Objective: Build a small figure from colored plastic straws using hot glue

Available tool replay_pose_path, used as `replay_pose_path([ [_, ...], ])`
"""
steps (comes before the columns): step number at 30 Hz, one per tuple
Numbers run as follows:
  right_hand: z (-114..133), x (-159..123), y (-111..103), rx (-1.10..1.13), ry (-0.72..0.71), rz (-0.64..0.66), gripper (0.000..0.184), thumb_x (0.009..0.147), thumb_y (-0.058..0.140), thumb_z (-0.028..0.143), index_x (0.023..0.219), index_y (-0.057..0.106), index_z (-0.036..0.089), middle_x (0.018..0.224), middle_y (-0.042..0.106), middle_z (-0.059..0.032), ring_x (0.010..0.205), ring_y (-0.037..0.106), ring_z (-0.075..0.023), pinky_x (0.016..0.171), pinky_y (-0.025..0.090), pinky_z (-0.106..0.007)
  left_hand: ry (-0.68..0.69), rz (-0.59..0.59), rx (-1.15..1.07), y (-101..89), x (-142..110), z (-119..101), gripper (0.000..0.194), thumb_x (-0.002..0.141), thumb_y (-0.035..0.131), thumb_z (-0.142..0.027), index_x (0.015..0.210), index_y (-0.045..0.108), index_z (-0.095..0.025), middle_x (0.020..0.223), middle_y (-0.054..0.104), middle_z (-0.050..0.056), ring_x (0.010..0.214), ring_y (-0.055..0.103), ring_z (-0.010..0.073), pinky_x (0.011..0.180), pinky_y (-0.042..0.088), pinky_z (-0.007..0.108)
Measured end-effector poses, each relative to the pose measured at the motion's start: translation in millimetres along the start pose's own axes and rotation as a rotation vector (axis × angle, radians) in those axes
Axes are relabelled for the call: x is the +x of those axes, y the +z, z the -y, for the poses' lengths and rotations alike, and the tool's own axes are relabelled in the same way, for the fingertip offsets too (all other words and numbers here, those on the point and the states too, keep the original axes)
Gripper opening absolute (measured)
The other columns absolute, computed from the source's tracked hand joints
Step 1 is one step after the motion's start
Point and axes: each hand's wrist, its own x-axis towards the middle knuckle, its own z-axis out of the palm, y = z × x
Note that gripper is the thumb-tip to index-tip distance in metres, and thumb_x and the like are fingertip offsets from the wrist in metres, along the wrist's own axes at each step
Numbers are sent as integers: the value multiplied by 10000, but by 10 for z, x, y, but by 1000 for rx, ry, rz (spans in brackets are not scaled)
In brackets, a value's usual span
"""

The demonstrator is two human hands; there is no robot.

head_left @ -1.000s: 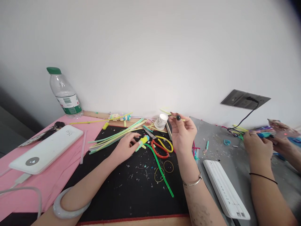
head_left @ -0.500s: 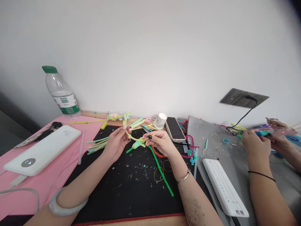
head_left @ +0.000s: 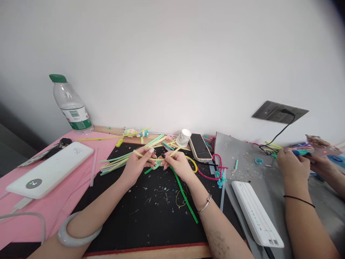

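Head view showed a green stem (head_left: pixel 184 196) lying on the black mat (head_left: pixel 142 225); beyond its near end, over the mat's far half, left hand (head_left: pixel 138 163) and right hand (head_left: pixel 180 165) pinched a pale yellow stem (head_left: pixel 175 151). A paper cup (head_left: pixel 183 139) stood near the far edge.

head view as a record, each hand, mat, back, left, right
left hand: pinches a pale yellow strip
right hand: pinches pale yellow strip, perhaps the same one
mat: black, green strip on it
back: paper cup beside phone
left: bottle; white power bank on pink sheet
right: co-worker's hands; another power bank on grey sheet
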Motion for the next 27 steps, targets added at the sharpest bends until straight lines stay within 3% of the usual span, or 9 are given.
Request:
replay_pose_path([
  [5, 3, 12, -30, 56, 13, -44, 300, 723, 707, 442, 747, 647, 149, 618, 677, -22, 464, 584, -102, 494, 482, -229, 51, -132, -78, -62, 58, 31, 336, 697, 738, -460, 814, 654, -157, 798, 657, 20, 653, 614, 105, 642, 532, 235],
  [8, 9, 1, 24, 62, 4, -55, 285, 671, 758, 376, 821, 662, 153, 622, 681, -7, 493, 612, -112, 522, 513, -239, 5, -71, -57, -58, 56, 51, 330, 705, 734, -458, 807, 689, -148, 803, 693, 58, 671, 639, 131, 661, 535, 253],
  [12, -8, -14, 104, 47, 16, -92, 227, 643, 768, 310, 753, 641, 157, 543, 652, 17, 486, 626, -117, 526, 530, -236, -44, 64, 100, -19, 19, 49, 325, 716, 718, -466, 724, 697, -142, 619, 666, 55, 582, 620, 150, 604, 516, 267],
  [17, -6, -16, 96, 44, 44, -109, 229, 657, 755, 329, 710, 621, 151, 569, 689, -17, 412, 584, -102, 455, 511, -223, 76, -23, 129, -22, 10, 18, 310, 735, 686, -475, 759, 700, -167, 572, 608, 6, 559, 564, 141, 579, 472, 258],
  [20, 12, -21, 88, 80, 60, -92, 264, 646, 770, 337, 770, 645, 141, 596, 699, -22, 458, 626, -117, 497, 538, -234, 117, -54, 200, -45, 24, 17, 294, 757, 659, -465, 714, 678, -174, 530, 573, -11, 519, 512, 130, 543, 410, 242],
  [24, 12, -30, 101, 105, 64, -91, 289, 641, 774, 336, 834, 659, 154, 656, 710, -27, 555, 680, -151, 591, 567, -272, 157, -45, 291, -57, 31, 19, 305, 785, 626, -437, 612, 607, -187, 507, 542, -21, 500, 485, 128, 537, 369, 243],
  [27, -5, -38, 100, -31, 15, -104, 224, 697, 725, 357, 782, 636, 169, 636, 683, -17, 541, 662, -152, 579, 552, -278, 179, -2, 395, -42, 9, -2, 345, 805, 594, -445, 573, 556, -193, 495, 527, -26, 499, 476, 129, 538, 358, 246],
])
